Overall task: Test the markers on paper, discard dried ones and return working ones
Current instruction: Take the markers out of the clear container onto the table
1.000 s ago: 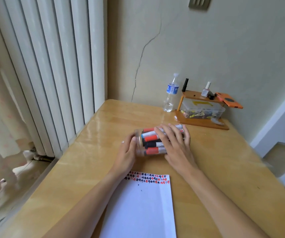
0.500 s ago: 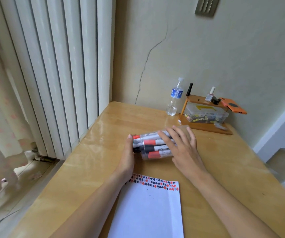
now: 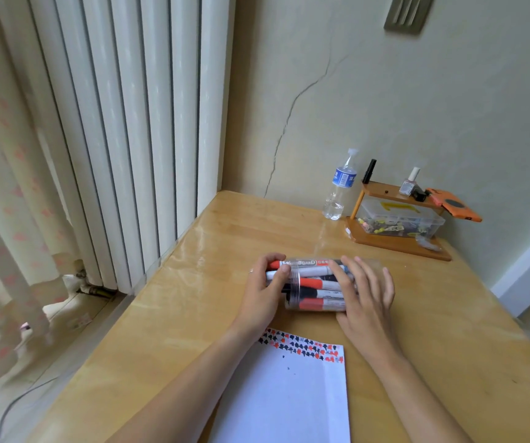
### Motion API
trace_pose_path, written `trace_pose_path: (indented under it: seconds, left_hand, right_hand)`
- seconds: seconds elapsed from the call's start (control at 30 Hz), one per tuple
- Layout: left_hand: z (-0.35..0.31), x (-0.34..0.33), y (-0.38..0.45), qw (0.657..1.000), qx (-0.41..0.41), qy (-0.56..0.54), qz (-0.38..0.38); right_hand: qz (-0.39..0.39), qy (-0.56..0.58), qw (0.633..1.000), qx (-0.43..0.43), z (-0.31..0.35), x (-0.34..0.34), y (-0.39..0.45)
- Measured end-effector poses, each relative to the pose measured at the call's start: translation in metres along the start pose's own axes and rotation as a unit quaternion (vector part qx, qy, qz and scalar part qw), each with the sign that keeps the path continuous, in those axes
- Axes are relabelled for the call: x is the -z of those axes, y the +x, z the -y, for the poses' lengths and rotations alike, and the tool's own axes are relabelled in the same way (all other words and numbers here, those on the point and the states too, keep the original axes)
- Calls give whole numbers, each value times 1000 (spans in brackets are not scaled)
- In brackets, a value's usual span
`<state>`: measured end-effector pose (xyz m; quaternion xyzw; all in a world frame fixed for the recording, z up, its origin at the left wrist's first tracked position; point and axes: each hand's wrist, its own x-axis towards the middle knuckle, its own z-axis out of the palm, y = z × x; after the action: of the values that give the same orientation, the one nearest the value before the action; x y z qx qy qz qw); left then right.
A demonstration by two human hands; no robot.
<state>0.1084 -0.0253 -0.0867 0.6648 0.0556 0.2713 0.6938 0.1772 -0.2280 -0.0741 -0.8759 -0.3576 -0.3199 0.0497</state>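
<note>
A clear plastic jar [image 3: 316, 303] lies on its side on the wooden table [image 3: 199, 260], mouth pointing left. Several whiteboard markers [image 3: 308, 263] with red and black caps fill it, and their ends stick out of the mouth. My left hand [image 3: 262, 292] is at that mouth, with fingers and thumb curled round the protruding marker ends. My right hand [image 3: 369, 298] lies over the jar's right half with its fingers spread and nearly straight, pressing it down. A white sheet of paper [image 3: 289, 398] with a band of red and black marks along its top edge lies in front of me.
At the back right stand a water bottle [image 3: 339, 187] and a wooden rack [image 3: 398, 241] with a clear box [image 3: 401, 220], a nail polish bottle [image 3: 410, 180] and an orange case [image 3: 455, 207]. White vertical slats [image 3: 129, 123] run along the table's left edge.
My left hand went from lying flat against the jar's mouth to curling round the marker ends, which now stick out further to the left. My right hand stayed on the jar.
</note>
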Motion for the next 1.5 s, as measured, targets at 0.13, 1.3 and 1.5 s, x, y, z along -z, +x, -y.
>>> trace_pose_path:
  seconds: [0.13, 1.3, 1.5]
  left_hand:
    - [0, -5, 3, 999, -6, 28, -21]
    - [22, -1, 48, 931, 18, 339, -136]
    - [22, -6, 47, 911, 43, 402, -82]
  right_hand:
    - [37, 30, 999, 14, -10, 2, 6]
    - [59, 8, 996, -63, -79, 18, -16]
    - [76, 0, 997, -32, -77, 21, -12]
